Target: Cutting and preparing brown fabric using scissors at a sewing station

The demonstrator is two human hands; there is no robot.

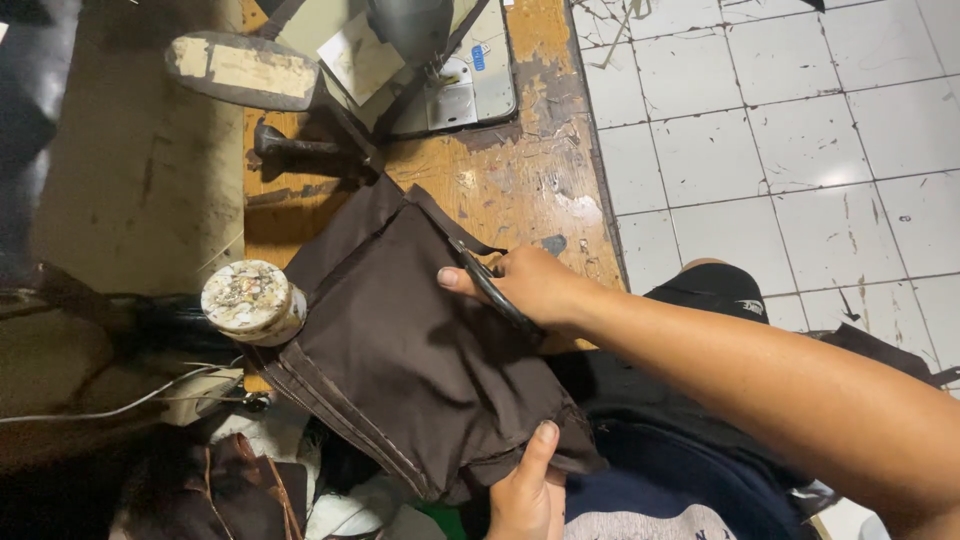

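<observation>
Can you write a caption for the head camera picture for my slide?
Right hand snips dark brown fabric with black scissors; left hand grips its edge.

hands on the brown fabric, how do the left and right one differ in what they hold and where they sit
The right hand grips dark-handled scissors at the upper edge of the brown fabric; the left hand holds no tool and pinches the fabric's lower edge, thumb on top.
The right hand reaches out over the wooden table; the left hand sits close to the body, at the bottom of the view.
Both touch the same fabric piece.
</observation>
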